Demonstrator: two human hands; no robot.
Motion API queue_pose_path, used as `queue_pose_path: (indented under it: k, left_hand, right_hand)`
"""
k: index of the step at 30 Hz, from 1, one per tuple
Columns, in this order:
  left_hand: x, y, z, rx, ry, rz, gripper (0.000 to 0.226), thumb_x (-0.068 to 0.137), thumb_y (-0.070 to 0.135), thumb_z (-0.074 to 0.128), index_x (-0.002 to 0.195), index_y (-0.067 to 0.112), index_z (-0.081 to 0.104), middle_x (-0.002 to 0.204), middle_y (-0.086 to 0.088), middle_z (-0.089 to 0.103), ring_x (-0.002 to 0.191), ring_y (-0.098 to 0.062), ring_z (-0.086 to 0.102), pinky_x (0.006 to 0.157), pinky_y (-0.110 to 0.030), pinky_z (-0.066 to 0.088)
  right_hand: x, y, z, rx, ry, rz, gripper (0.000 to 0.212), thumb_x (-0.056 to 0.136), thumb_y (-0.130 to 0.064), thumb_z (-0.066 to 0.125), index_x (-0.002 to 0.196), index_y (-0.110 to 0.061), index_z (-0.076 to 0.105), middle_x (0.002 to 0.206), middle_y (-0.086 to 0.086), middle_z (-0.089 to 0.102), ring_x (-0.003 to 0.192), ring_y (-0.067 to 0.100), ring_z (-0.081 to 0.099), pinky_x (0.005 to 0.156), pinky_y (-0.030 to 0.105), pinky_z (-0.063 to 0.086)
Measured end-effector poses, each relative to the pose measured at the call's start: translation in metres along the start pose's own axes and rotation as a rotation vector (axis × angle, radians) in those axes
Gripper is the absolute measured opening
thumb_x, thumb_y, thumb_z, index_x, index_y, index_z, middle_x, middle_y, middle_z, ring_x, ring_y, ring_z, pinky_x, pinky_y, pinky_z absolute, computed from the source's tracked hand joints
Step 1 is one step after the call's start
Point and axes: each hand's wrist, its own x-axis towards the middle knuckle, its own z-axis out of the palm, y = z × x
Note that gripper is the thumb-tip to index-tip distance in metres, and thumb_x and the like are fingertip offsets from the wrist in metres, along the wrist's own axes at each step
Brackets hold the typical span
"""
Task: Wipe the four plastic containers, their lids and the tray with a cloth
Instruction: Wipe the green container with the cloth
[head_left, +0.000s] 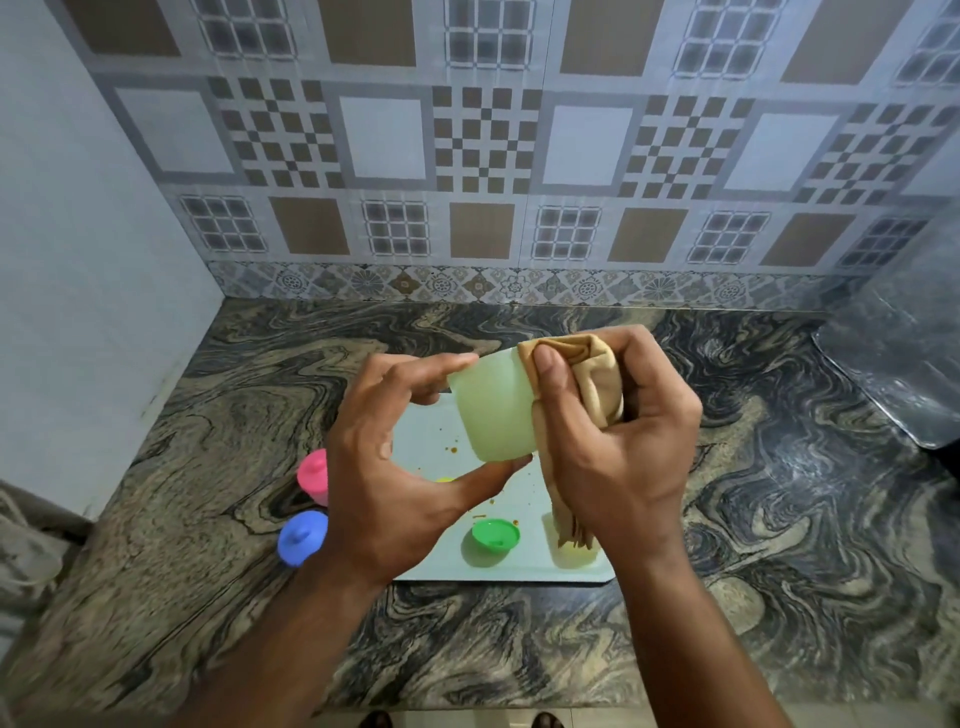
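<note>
Near the table's (156, 467) left edge stand a pink-lidded container (313, 475) and a blue-lidded one (301, 536), both round and knobbed. The left hand (395, 467) grips a translucent, pale green plastic cup (491, 410) above the flat, crumb-speckled tray (519, 566). The right hand (613, 447) clutches a soft tan cloth (592, 379) bunched against the cup's side, above a round green lid (495, 535) on the tray.

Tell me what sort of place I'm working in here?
Most likely a home kitchen: a swirled stone countertop set in a corner, a patterned tiled backsplash behind it, and small plastic containers on a food-spattered tray.
</note>
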Motion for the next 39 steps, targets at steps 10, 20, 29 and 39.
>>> queue_pose_path:
  k: [10,20,29,39]
  left_hand:
    - [-0.003,-0.002,0.01,-0.422,0.052,-0.202,0.076,0.069,0.019,0.092,0.132,0.019,0.05,0.13,-0.013,0.059,0.118,-0.039,0.065,0.1,-0.056,0.056]
    - [0.002,-0.002,0.003,-0.078,0.046,-0.108,0.071,0.069,0.04,0.094,0.13,0.024,0.061,0.126,-0.005,0.059,0.115,-0.027,0.065,0.096,-0.042,0.057]
    - [-0.001,0.006,0.0,-0.009,0.022,-0.009,0.071,0.068,0.036,0.098,0.128,0.02,0.063,0.118,-0.001,0.058,0.106,-0.028,0.063,0.09,-0.046,0.055]
    - [-0.003,0.011,0.008,-0.501,0.045,-0.227,0.073,0.069,0.014,0.09,0.127,0.019,0.047,0.127,-0.003,0.06,0.113,-0.03,0.069,0.093,-0.057,0.059]
  right_hand:
    - [-0.021,-0.003,-0.006,0.242,0.048,0.143,0.013,0.096,-0.014,0.073,0.087,-0.012,0.063,0.069,-0.01,0.063,0.06,0.003,0.053,0.057,0.018,0.045]
    - [-0.025,-0.004,-0.007,0.118,0.055,0.099,0.011,0.093,-0.019,0.075,0.088,-0.015,0.067,0.073,0.002,0.069,0.061,0.012,0.058,0.057,0.028,0.049]
    - [-0.004,-0.012,0.002,-0.014,-0.001,0.018,0.016,0.093,-0.024,0.079,0.086,-0.015,0.068,0.074,-0.001,0.066,0.062,0.014,0.058,0.058,0.032,0.048]
    - [-0.014,0.0,-0.005,0.247,0.115,0.225,0.015,0.099,-0.012,0.071,0.086,-0.01,0.063,0.068,-0.008,0.06,0.06,0.004,0.05,0.056,0.019,0.044]
